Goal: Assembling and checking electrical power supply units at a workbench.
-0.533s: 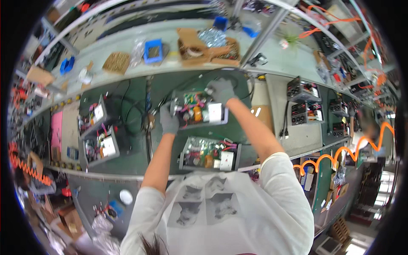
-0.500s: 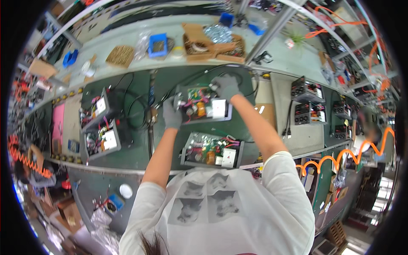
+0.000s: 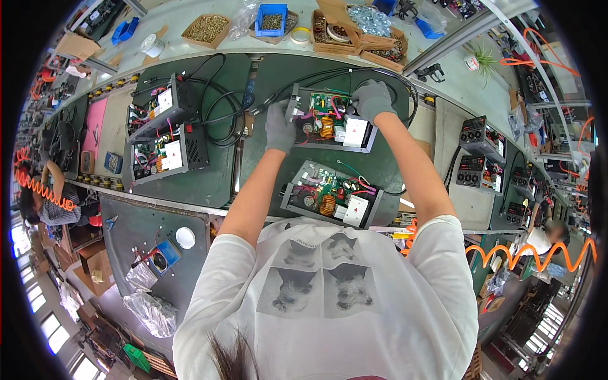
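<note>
**Open circuit unit held at both ends on the green bench mat**

Circuit unit (image 3: 332,123), an open metal chassis with a green board, a copper coil and a white block, is seen lying on the green mat (image 3: 253,171), toward its far edge. A second open unit (image 3: 332,199) of the same kind is placed just nearer the person than the first. To the left of the circuit unit, two more units with black casings (image 3: 166,136) are set side by side, and black cables (image 3: 221,120) are looped between them and the circuit unit; one cable is curved around its far right corner. Beyond the circuit unit, past the mat's edge, cardboard boxes (image 3: 354,35) and a blue bin (image 3: 272,18) of small parts are lined up.

The left end of the circuit unit is gripped by the gloved left hand (image 3: 279,126), its fingers closed around the end wall. The far right corner is covered by the gloved right hand (image 3: 372,99), fingers curled down onto it.
</note>
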### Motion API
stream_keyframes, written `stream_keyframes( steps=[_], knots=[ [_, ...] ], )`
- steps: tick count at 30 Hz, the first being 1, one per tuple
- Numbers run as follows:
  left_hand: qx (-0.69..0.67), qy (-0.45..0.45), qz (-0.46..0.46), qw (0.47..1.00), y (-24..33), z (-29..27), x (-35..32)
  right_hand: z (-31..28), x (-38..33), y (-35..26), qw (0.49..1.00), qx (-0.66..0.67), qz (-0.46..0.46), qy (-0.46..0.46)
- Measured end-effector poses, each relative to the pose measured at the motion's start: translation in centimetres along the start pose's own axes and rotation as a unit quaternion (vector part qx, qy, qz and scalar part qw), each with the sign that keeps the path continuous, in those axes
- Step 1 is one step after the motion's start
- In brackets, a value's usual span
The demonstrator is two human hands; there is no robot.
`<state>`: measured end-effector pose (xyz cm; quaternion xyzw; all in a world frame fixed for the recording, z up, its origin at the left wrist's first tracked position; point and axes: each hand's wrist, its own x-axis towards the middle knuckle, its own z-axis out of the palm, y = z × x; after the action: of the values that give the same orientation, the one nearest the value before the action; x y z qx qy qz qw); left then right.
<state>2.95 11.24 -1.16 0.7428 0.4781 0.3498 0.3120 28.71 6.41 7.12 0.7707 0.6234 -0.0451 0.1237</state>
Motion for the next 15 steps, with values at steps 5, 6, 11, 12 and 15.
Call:
stream_keyframes(
  steps=[5,6,11,12,15],
  knots=[
    [-0.007,0.007,-0.006,1.0,-0.2,-0.1,0.1,-1.4,-0.4,-0.5,0.996,0.066,0.041,-0.04],
    [-0.008,0.01,-0.003,1.0,-0.2,-0.1,0.0,-1.3,-0.3,-0.4,0.996,0.065,0.04,-0.042],
    [-0.016,0.004,-0.003,1.0,0.1,-0.2,0.0,-1.2,0.0,0.7,0.987,0.128,0.027,-0.091],
    [-0.014,0.005,0.005,1.0,0.1,-0.2,-0.1,-1.2,-0.1,0.7,0.987,0.127,0.027,-0.092],
    [-0.014,0.013,0.007,1.0,-0.2,-0.2,-0.1,-1.6,-0.2,-0.2,0.993,0.088,0.03,-0.074]
  ],
)
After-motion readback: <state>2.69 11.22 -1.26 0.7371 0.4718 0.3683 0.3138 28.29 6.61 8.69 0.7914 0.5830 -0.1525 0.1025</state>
